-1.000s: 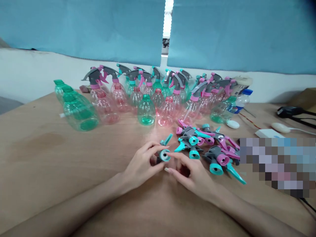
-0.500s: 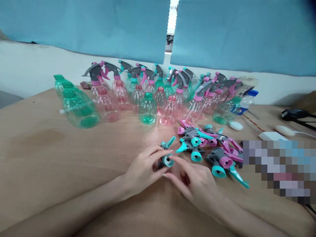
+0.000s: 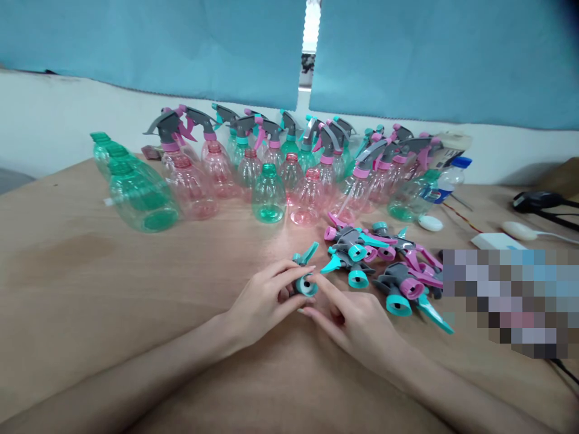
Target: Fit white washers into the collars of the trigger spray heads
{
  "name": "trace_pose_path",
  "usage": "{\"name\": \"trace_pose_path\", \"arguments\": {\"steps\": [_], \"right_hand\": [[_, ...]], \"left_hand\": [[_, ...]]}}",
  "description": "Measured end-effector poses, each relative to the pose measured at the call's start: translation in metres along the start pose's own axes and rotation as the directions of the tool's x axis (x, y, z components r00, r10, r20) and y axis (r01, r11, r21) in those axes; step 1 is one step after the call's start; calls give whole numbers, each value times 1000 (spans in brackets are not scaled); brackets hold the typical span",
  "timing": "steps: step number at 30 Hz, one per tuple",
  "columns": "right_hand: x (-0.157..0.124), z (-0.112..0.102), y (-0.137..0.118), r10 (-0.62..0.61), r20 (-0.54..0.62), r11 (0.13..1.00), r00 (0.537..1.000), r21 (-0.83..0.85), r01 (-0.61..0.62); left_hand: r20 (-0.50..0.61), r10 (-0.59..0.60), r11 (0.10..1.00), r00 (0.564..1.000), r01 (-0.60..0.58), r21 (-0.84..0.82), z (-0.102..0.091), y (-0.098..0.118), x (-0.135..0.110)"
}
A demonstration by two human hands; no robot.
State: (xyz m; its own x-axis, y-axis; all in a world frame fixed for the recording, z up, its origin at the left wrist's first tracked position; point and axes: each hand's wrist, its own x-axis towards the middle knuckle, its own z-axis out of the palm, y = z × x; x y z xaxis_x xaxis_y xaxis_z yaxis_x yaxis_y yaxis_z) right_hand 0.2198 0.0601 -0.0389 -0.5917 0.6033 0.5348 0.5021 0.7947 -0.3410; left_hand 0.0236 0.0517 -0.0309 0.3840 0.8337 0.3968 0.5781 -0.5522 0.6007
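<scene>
My left hand (image 3: 257, 304) grips a grey and teal trigger spray head (image 3: 307, 286) between thumb and fingers, its round collar opening towards me. The teal trigger points up and to the right. On the collar's right side rests the index fingertip of my right hand (image 3: 357, 322), with the thumb just below it and the other fingers curled in. Right of the hands lies a pile of loose spray heads (image 3: 398, 304) in grey, pink and teal. Beyond stand a green bottle (image 3: 268, 199) and a pink bottle (image 3: 307, 202), both without spray heads.
Rows of bottles, many fitted with spray heads (image 3: 326, 141), line the back of the wooden table (image 3: 203, 265). More green bottles (image 3: 145, 199) stand at the left. A capped clear bottle (image 3: 452, 178), a white oval object (image 3: 430, 223) and a black cable item (image 3: 538, 202) are at the right.
My right index fingertip has shifted slightly left across the spray head's collar. My left hand keeps its hold. The whole view has shifted a little.
</scene>
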Motion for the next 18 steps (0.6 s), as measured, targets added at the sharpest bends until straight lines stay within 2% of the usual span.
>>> {"name": "trace_pose_path", "arguments": {"steps": [3, 8, 11, 18], "right_hand": [[1, -1, 0, 61, 61, 997, 996, 40, -64], [2, -2, -3, 157, 248, 937, 956, 268, -223], [2, -2, -3, 188, 271, 908, 944, 319, -272], [2, -1, -2, 205, 259, 876, 944, 382, -295]], "left_hand": [[3, -5, 1000, 1000, 5, -2, 0, -1, 1], [15, 10, 1000, 1000, -9, -19, 1, 0, 1], [27, 3, 1000, 1000, -2, -25, 0, 2, 2], [50, 11, 999, 999, -10, -32, 0, 1, 0]]}}
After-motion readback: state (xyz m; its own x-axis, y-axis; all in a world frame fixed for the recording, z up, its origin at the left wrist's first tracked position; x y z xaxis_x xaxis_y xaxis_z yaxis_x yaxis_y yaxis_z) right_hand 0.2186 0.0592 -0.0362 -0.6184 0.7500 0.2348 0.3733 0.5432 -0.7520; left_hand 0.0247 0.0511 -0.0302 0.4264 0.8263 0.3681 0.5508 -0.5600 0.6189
